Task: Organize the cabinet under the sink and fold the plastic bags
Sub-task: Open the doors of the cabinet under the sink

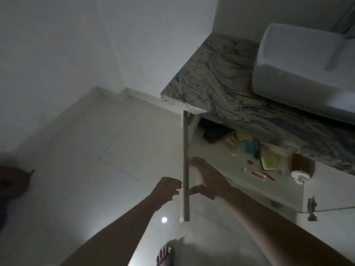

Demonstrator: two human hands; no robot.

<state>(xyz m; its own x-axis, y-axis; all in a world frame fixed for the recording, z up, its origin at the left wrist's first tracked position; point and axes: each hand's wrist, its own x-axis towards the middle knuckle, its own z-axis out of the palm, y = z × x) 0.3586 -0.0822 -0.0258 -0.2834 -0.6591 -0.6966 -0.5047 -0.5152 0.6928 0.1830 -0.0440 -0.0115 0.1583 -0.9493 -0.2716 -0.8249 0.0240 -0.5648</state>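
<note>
Cabinet door [186, 166] swung open edge-on, left hand [168, 189] apparently pinching its outer edge, right hand [208, 178] spread flat against its inner face, clutter [249, 150] on shelf under desk [221, 77].

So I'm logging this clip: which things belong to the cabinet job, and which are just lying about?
Job:
cabinet door, edge-on, between left hand and right hand
cabinet shelf
blue bag
toothpaste tube
yellow packet

Lying about:
basin
marble counter
sandalled foot

White sink [299, 60] on marbled countertop [217, 73]; pale tiled floor [96, 150].
</note>
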